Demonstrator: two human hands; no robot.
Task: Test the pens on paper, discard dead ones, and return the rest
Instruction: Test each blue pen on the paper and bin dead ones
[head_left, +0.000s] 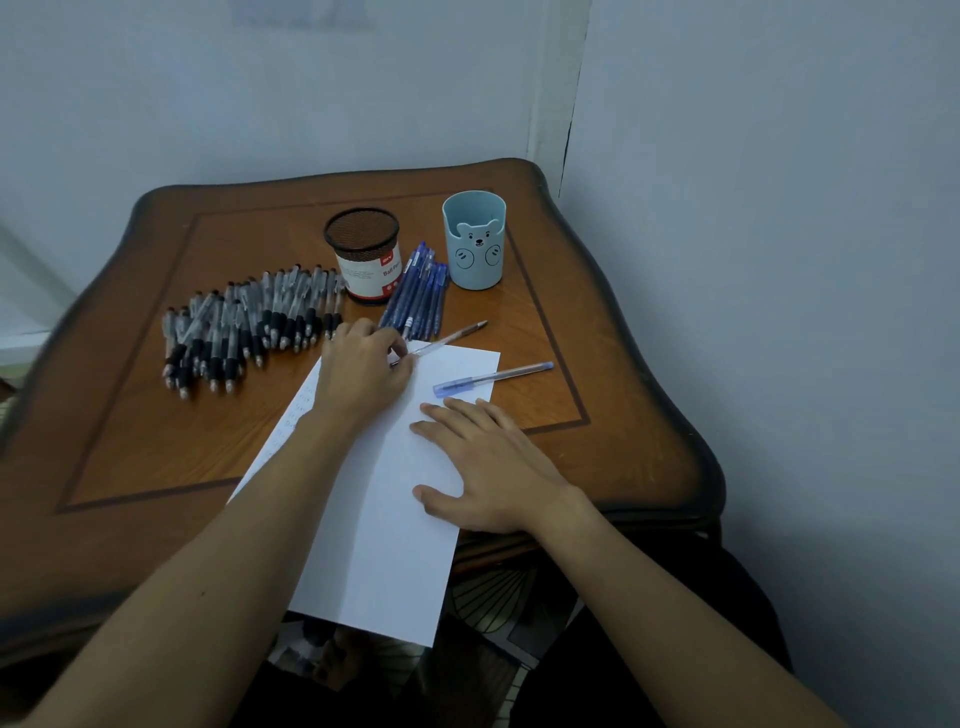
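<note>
A white sheet of paper (387, 519) lies on the wooden table (130, 405), with its near end over the edge. My left hand (363, 369) grips a clear pen (451, 338) at the sheet's far edge, its tip hidden under my fingers. My right hand (488, 467) rests flat on the sheet. A blue capped pen (493, 375) lies across the sheet's far right corner. Several clear pens with black grips (244, 327) lie in a pile at the left. Several dark blue pens (418, 296) lie between the two cups.
A black mesh cup (363, 260) with a white label stands at the back middle. A light blue bear cup (474, 247) stands to its right. Walls close in behind and to the right of the table.
</note>
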